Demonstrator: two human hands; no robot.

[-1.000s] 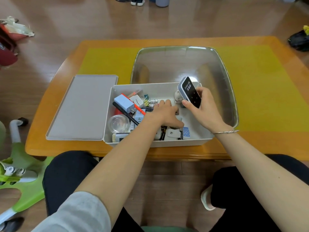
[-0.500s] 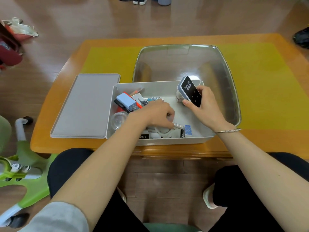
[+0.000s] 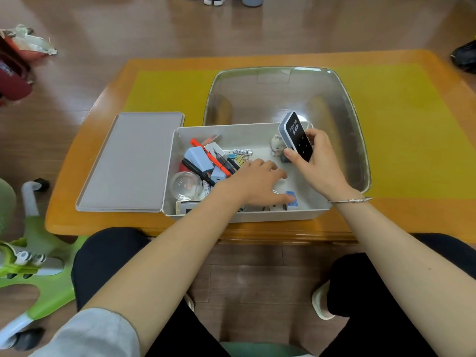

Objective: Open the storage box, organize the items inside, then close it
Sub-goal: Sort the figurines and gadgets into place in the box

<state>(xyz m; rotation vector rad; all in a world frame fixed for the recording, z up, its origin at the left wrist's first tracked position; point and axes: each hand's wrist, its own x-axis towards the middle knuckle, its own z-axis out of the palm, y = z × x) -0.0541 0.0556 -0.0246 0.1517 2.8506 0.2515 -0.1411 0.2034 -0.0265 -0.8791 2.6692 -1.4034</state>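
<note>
Storage box [image 3: 296, 215], white, lidless, cluttered; left hand [image 3: 257, 182] spread inside, right hand [image 3: 318, 163] pinching remote [image 3: 296, 136]

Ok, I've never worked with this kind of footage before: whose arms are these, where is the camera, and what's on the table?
There is no machine here. The arms belong to a person sitting at a low table, and the single camera is worn on their head, looking forward and down.

On the table sits an open white storage box of small items: pens, a blue charger, a clear glass jar. Its grey lid lies flat beside it, on the person's left. A larger clear tub stands behind.

The right hand holds a black remote control upright over the box. The left hand reaches in among the items, fingers spread, gripping nothing that I can see.
</note>
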